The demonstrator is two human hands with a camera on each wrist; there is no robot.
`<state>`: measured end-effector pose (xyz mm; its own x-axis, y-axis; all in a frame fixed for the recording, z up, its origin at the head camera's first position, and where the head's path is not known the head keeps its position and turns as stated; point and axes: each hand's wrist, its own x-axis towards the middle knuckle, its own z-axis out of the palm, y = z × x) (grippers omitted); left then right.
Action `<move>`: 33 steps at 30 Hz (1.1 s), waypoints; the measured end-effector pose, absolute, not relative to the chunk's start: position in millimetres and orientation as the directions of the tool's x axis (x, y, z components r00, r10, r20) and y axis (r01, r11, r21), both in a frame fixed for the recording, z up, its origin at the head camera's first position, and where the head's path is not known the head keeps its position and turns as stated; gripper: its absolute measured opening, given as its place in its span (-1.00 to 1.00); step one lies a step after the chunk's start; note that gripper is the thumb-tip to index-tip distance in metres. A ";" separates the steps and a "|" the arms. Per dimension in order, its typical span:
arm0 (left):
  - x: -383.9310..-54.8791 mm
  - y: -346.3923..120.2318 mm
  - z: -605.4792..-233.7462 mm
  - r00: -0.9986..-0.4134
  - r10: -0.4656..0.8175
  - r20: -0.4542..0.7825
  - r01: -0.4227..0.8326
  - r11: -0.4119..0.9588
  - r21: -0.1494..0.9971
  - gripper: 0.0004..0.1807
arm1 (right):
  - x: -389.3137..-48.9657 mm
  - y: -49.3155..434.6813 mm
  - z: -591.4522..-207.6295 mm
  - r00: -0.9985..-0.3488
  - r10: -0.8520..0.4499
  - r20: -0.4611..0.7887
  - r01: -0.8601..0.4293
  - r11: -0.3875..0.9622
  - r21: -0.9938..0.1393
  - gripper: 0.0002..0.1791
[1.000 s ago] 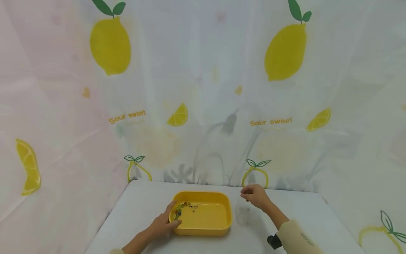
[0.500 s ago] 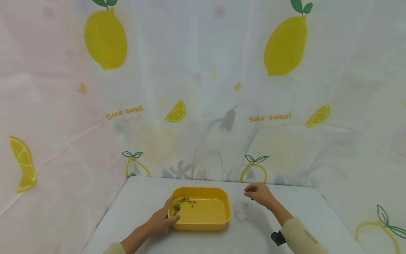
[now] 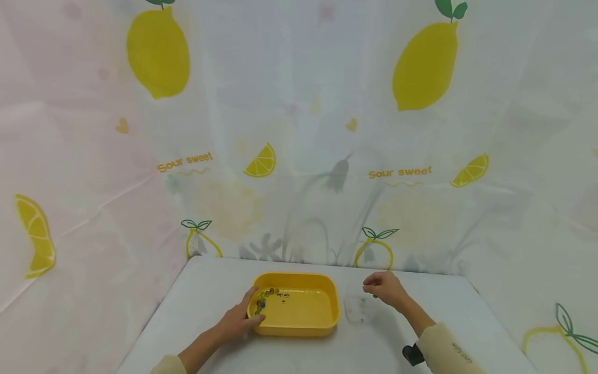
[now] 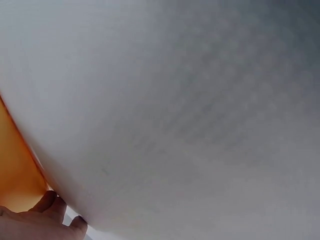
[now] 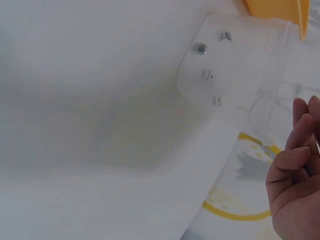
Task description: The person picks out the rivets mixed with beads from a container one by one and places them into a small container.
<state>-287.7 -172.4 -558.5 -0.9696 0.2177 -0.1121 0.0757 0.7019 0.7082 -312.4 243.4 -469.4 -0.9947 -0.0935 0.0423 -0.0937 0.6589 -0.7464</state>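
A yellow tray (image 3: 303, 331) sits on the white table, with several coloured glass marbles (image 3: 262, 300) along its left side and several small silver beads (image 3: 283, 295) beside them. My left hand (image 3: 235, 318) grips the tray's left end, fingers along the side and thumb over the near rim. In the left wrist view, only its fingers show against the orange-yellow wall. To the tray's right stands a clear plastic box (image 5: 240, 65) holding several silver beads (image 5: 201, 48). Near its open end is my right hand (image 3: 385, 288), fingers bent inward; I cannot tell whether something small is between the fingertips.
The white tabletop (image 3: 219, 275) ends at a lemon-printed curtain (image 3: 299, 208) behind and at both sides. A dark wrist strap piece (image 3: 413, 355) shows by the right sleeve (image 3: 444, 348).
My right hand has drifted slightly right, away from the tray, with its fingers still bent inward. My left hand keeps its grip on the tray. The head view has tilted down slightly.
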 end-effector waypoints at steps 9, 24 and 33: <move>-287.9 -171.1 -558.0 -0.968 0.217 -0.125 0.068 0.707 0.704 -0.06 | -308.2 247.7 -477.8 -0.995 -0.095 0.036 -0.090 0.663 -0.744 -0.85; -288.3 -169.6 -553.0 -0.970 0.226 -0.091 0.098 0.705 0.702 -0.10 | -310.4 247.4 -483.9 -0.999 -0.028 0.017 -0.031 0.674 -0.738 -0.87; -289.8 -172.6 -552.3 -0.962 0.242 -0.127 0.089 0.717 0.691 -0.07 | -308.9 244.3 -484.7 -1.000 -0.002 -0.007 0.004 0.673 -0.740 -0.87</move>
<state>-289.8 -172.6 -552.3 -0.9620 0.2419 -0.1265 0.0894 0.7172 0.6911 -308.9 244.3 -484.7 -1.0000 -0.0015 -0.0074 0.0044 0.6730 -0.7397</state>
